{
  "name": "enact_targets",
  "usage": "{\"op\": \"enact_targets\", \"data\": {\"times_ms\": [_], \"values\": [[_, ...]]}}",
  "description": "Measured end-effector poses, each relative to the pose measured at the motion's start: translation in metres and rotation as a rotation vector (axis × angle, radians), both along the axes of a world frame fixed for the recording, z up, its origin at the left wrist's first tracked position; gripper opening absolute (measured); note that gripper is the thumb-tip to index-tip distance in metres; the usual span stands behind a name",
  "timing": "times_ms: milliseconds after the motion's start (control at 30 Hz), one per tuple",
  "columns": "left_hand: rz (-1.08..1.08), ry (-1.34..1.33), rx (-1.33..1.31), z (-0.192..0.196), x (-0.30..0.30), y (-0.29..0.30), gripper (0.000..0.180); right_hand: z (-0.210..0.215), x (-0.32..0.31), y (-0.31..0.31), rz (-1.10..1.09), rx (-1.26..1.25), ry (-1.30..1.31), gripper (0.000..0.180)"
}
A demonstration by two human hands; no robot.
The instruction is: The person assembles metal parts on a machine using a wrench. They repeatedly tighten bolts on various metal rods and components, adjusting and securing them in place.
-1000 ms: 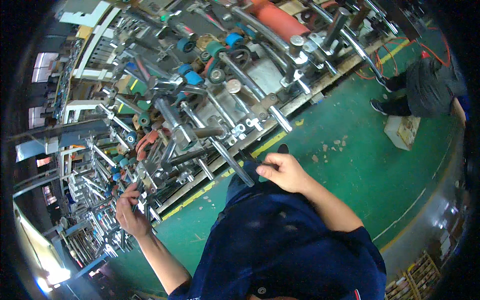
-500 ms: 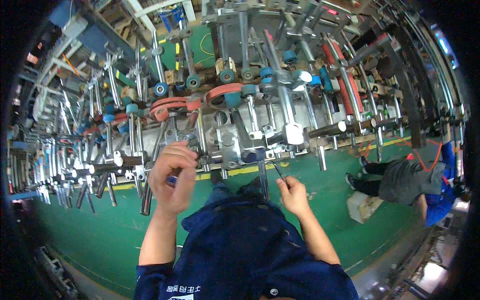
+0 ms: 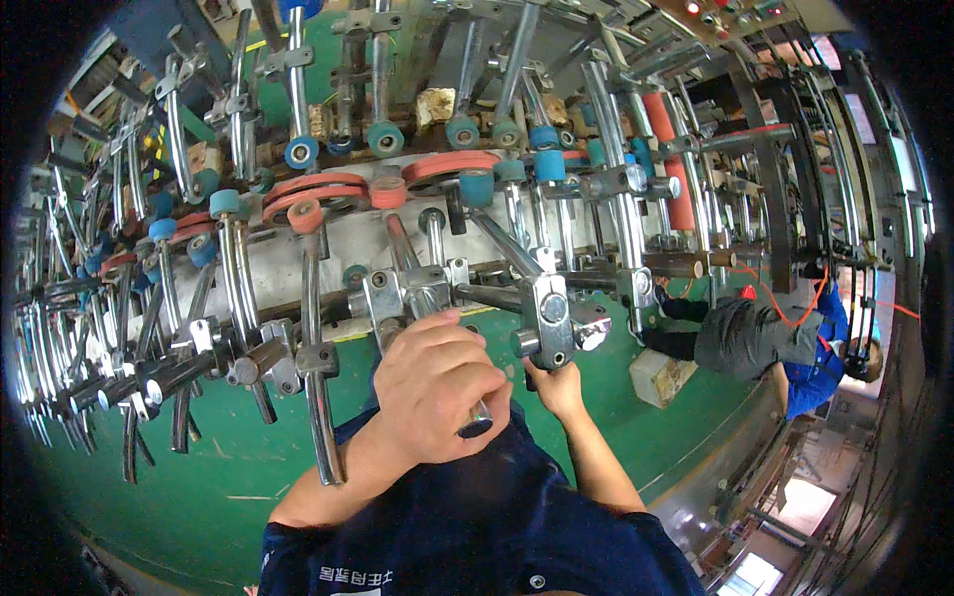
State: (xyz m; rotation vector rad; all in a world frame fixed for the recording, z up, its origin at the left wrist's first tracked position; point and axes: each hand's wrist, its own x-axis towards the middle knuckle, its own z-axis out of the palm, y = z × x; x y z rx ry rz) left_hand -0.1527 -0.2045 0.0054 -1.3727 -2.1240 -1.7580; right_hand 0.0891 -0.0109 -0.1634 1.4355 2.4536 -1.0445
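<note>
My left hand (image 3: 437,392) is wrapped around a metal rod, whose round end (image 3: 476,424) pokes out below the fingers. Just beyond it are a silver clamp block (image 3: 383,295) and shiny cross rods. My right hand (image 3: 559,385) is closed, its fingertips partly behind a larger metal clamp block (image 3: 548,313) with round bolt heads. A small piece of a dark, thin tool shows at that thumb; the rest is hidden. Past the clamps lie red wheels (image 3: 316,189) and a teal roller (image 3: 476,187) along the machine.
Rows of chrome rods with clamps run left and right, and a long rod (image 3: 323,427) juts toward me on the left. Another person (image 3: 745,343) in blue and grey is at the right, beside a pale block (image 3: 661,377) on the green floor (image 3: 238,487).
My left hand has moved right and closed around the rod. My right hand has shifted slightly left, behind the clamp block. The view has moved closer to the machine.
</note>
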Motion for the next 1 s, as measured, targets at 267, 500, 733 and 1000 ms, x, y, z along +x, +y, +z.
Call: {"op": "enact_targets", "data": {"times_ms": [267,500,733,1000], "values": [[0.028,0.092,0.083,-0.011,0.008,0.007,0.024,-0.002,0.013,0.008,-0.031,-0.177,0.044,0.049],[0.300,0.120,0.107,-0.020,0.028,0.017,0.028,0.012,0.044,0.045,0.252,-0.169,0.309,0.041],[0.623,0.001,0.027,-0.027,0.101,0.039,0.088,0.031,0.047,0.076,0.361,-0.281,0.448,0.046],[0.335,-0.455,-0.042,-0.082,0.119,0.037,0.084,0.090,0.037,0.080,0.485,-0.320,0.569,0.033]]}}
